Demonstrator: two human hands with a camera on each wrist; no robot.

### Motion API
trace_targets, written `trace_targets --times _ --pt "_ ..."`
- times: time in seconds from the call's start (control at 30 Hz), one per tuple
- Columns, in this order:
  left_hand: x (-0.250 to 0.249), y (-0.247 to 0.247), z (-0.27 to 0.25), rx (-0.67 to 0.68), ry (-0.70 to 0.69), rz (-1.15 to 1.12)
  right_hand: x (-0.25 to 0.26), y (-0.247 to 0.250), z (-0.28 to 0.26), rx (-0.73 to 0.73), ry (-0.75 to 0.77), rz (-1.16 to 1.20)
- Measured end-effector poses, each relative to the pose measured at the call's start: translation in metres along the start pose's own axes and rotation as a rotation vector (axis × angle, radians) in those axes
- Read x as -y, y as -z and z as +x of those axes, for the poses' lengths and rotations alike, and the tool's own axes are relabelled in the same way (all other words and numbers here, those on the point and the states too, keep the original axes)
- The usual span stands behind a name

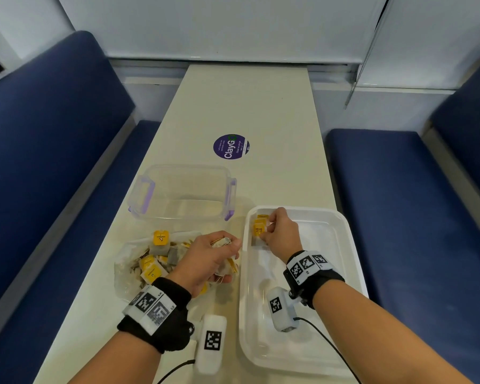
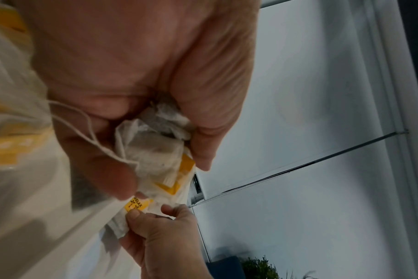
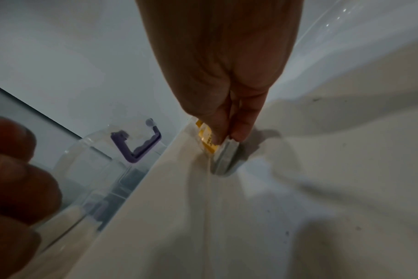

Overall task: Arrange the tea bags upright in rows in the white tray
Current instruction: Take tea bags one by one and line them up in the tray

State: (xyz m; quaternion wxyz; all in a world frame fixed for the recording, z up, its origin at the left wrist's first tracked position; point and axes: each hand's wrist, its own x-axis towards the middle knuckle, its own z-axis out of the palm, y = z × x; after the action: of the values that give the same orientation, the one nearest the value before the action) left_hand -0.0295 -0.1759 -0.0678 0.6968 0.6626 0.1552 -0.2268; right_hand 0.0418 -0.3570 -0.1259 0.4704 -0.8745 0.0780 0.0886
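The white tray (image 1: 341, 273) lies on the right side of the table. In its far left corner a short row of tea bags (image 1: 259, 230) with yellow tags stands upright. My right hand (image 1: 266, 231) pinches the nearest of them; the right wrist view shows the fingertips (image 3: 241, 132) closed on that tea bag (image 3: 224, 156) against the tray wall. A pile of loose tea bags (image 1: 153, 261) lies on a clear plastic bag left of the tray. Over it my left hand (image 1: 227, 256) grips a bunch of tea bags (image 2: 155, 151), strings dangling.
A clear lidless container (image 1: 183, 192) with purple clips stands behind the pile. A round purple sticker (image 1: 231, 146) is on the table farther back. Blue bench seats (image 1: 399, 206) flank the narrow table. Wrist camera cables trail near the front edge.
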Motion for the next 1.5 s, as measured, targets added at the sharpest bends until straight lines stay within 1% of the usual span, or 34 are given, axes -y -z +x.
trace_targets --times 0.13,0.23,0.33,0.47,0.67,0.73,0.8,0.83,0.87,0.93,0.97,1.0,1.07,1.13,1.17,1.27,1.43,1.5 --pt "0.001 -0.001 0.001 0.002 0.001 -0.007 -0.001 -0.002 0.001 -0.027 0.009 -0.057" --pt "0.000 -0.002 0.000 -0.002 0.000 -0.003 0.000 -0.002 0.001 0.010 -0.018 -0.154" --pt "-0.001 -0.004 0.000 -0.007 -0.004 -0.007 0.000 -0.004 -0.002 0.069 -0.051 -0.181" --pt "-0.003 -0.006 -0.001 0.003 0.000 -0.025 -0.003 -0.007 -0.001 0.043 -0.019 -0.253" --pt "-0.008 -0.009 -0.004 0.048 0.030 -0.140 -0.004 -0.009 0.001 0.038 -0.007 -0.290" --pt "-0.009 -0.009 -0.004 0.054 0.037 -0.198 -0.004 -0.007 -0.002 0.009 0.013 -0.289" --pt "-0.011 -0.009 -0.005 0.056 0.044 -0.253 0.003 -0.002 -0.007 -0.045 0.062 -0.197" --pt "-0.012 -0.010 -0.005 0.048 0.049 -0.288 0.011 0.003 -0.011 -0.030 0.098 -0.093" --pt "-0.013 -0.010 -0.005 0.037 0.055 -0.330 0.020 0.009 -0.015 0.043 0.128 0.033" --pt "-0.014 -0.012 -0.006 0.018 0.068 -0.422 0.040 0.022 -0.026 0.269 0.153 0.273" --pt "-0.015 -0.014 -0.006 0.016 0.075 -0.458 0.047 0.028 -0.030 0.371 0.158 0.330" --pt "-0.016 -0.015 -0.006 0.013 0.081 -0.482 0.052 0.033 -0.034 0.448 0.170 0.342" --pt "-0.017 -0.017 -0.005 -0.001 0.078 -0.515 0.060 0.038 -0.040 0.521 0.202 0.254" --pt "-0.017 -0.018 -0.003 -0.020 0.049 -0.537 0.062 0.037 -0.043 0.509 0.225 0.128" --pt "-0.017 -0.018 -0.002 -0.018 0.027 -0.527 0.063 0.037 -0.045 0.489 0.227 0.109" --pt "-0.015 -0.019 -0.002 -0.012 -0.025 -0.475 0.059 0.037 -0.046 0.450 0.212 0.211" --pt "-0.013 -0.018 -0.004 -0.010 -0.074 -0.514 0.056 0.043 -0.048 0.403 0.181 0.334" --pt "-0.012 -0.018 -0.005 0.003 -0.079 -0.488 0.057 0.046 -0.048 0.406 0.169 0.411"
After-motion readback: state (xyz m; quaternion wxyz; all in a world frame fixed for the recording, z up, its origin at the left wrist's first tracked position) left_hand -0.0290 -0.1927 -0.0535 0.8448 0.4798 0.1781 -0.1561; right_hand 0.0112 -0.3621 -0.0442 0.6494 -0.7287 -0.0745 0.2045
